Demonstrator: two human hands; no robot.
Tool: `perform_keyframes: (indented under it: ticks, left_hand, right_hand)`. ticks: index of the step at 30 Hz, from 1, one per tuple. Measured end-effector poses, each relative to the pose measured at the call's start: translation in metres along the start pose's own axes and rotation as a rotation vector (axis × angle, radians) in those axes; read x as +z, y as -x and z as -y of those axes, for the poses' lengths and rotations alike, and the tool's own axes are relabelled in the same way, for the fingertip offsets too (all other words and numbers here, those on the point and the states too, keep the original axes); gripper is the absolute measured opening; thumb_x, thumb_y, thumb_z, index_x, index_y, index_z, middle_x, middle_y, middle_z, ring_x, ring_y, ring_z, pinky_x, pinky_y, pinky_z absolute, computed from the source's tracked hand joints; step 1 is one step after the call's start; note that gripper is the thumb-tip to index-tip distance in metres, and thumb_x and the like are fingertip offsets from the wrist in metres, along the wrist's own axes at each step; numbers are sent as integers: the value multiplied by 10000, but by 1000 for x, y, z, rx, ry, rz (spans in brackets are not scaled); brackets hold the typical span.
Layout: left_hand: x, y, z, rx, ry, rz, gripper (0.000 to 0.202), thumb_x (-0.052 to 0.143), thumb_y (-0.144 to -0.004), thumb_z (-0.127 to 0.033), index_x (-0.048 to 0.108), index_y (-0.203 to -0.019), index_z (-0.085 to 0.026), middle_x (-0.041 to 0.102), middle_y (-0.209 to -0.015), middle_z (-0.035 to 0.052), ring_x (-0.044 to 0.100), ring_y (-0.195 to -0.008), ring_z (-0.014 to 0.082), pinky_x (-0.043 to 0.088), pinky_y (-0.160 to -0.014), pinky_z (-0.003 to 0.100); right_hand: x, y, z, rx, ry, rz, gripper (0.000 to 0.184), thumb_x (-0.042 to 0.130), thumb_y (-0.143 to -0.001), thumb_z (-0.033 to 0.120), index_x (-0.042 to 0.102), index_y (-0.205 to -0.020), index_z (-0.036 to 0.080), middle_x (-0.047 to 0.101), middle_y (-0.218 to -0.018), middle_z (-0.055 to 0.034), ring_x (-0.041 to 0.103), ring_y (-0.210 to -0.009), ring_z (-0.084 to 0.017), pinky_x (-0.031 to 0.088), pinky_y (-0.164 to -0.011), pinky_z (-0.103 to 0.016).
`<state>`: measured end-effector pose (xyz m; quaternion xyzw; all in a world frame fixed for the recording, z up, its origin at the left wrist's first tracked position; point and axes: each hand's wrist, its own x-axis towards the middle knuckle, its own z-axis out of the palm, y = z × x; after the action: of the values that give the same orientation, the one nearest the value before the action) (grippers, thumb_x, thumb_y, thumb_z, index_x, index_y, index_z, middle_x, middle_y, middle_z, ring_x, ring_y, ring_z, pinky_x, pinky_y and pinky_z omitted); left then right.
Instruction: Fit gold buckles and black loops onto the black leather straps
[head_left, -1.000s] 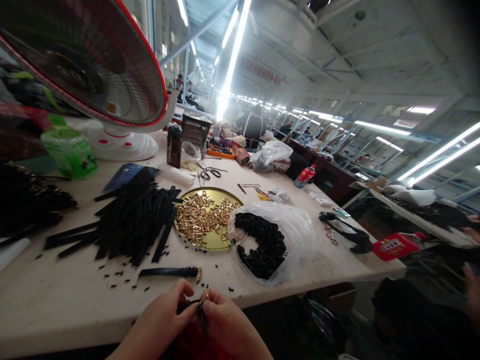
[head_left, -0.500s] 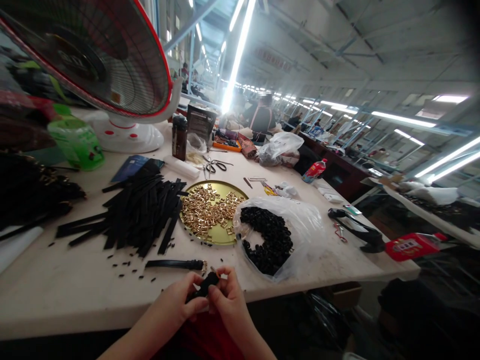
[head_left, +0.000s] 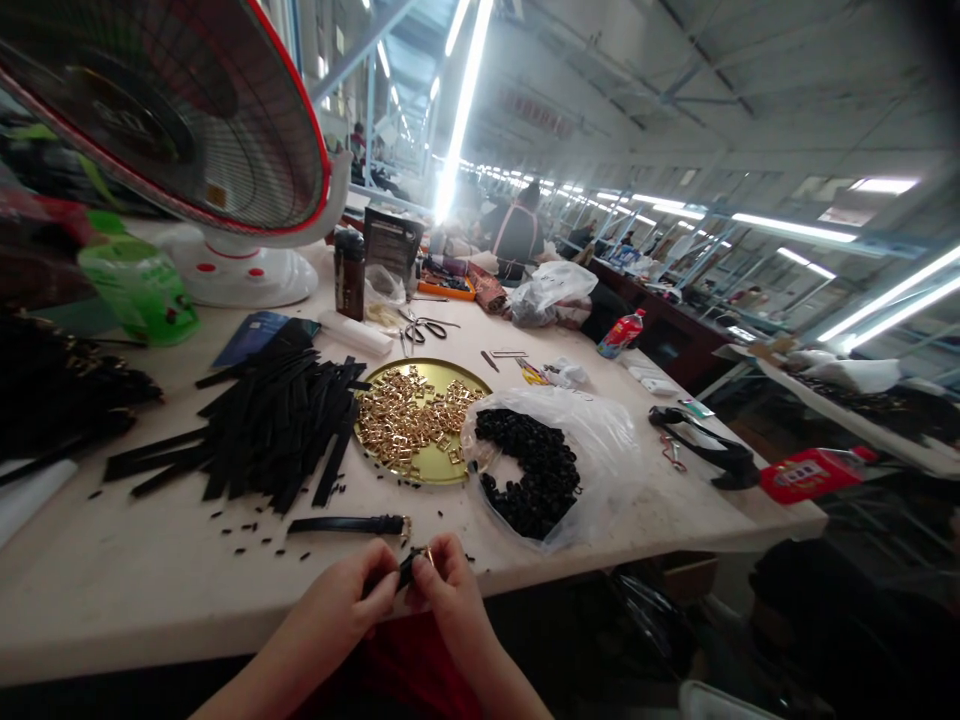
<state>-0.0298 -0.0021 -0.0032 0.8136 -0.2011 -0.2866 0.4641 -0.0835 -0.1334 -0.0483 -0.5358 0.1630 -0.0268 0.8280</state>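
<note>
Pinching partly hidden black strip (head_left: 406,571) with left hand (head_left: 360,588), fingertips nearly closed; holding small gold metal fitting (head_left: 429,555) close beside it with right hand (head_left: 451,580), lower centre of frame. Looks unfinished. Seemingly done: flat black strap with gold buckle (head_left: 345,525) just beyond, perhaps dark gold-flecked heap (head_left: 67,400) at left edge. Apparently left: loose black strips (head_left: 277,430) at centre-left, square gold buckles (head_left: 397,415) at centre, small black loops (head_left: 536,500) right of them.

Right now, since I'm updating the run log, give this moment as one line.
left hand: holds black strip; right hand: holds same strip, near gold piece; beyond: strap; tray: gold buckles; bag: black pieces
</note>
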Motion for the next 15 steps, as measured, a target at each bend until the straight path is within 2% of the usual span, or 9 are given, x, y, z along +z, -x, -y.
perform_keyframes:
  ticks: [5, 8, 11, 13, 15]
  left_hand:
    - [-3, 5, 1, -30, -17, 37, 158, 372, -773, -317, 435, -678, -208, 447, -533, -78, 454, -434, 103, 342, -427, 197]
    - [-5, 6, 2, -16, -32, 51, 165, 377, -772, -320, 449, -679, -205, 472, -546, -69, 458, -457, 107, 339, -436, 198]
    - [-9, 7, 0, -13, -28, 87, 187, 395, -769, -344, 482, -696, -196, 507, -581, -53, 486, -510, 119, 361, -474, 206]
    - [-15, 8, 0, -28, 37, 131, 202, 429, -755, -348, 510, -844, -184, 553, -635, -43, 524, -566, 134, 398, -529, 218]
    - [-21, 8, 3, -46, 103, 174, 311, 468, -734, -331, 485, -1002, -175, 593, -695, -32, 556, -632, 149, 422, -588, 231]
  right_hand:
    - [-2, 1, 10, 170, -223, 39, 344, 677, -667, 389, 509, -882, 180, 577, -637, 40, 502, -468, -65, 387, -495, -194]
    - [-3, 4, 15, 206, -166, 137, 395, 685, -661, 370, 534, -964, 167, 584, -626, 31, 504, -487, -70, 390, -515, -200]
    - [-4, 4, 20, 198, -7, 197, 334, 724, -610, 309, 541, -852, 168, 532, -543, 62, 442, -446, -55, 332, -475, -179]
    - [-4, 3, 22, 153, 52, 164, 277, 714, -610, 304, 519, -756, 171, 494, -510, 75, 400, -434, -50, 301, -464, -177]
    - [-4, 3, 22, 107, 79, 113, 255, 692, -621, 310, 503, -733, 179, 471, -508, 79, 383, -440, -55, 293, -468, -185]
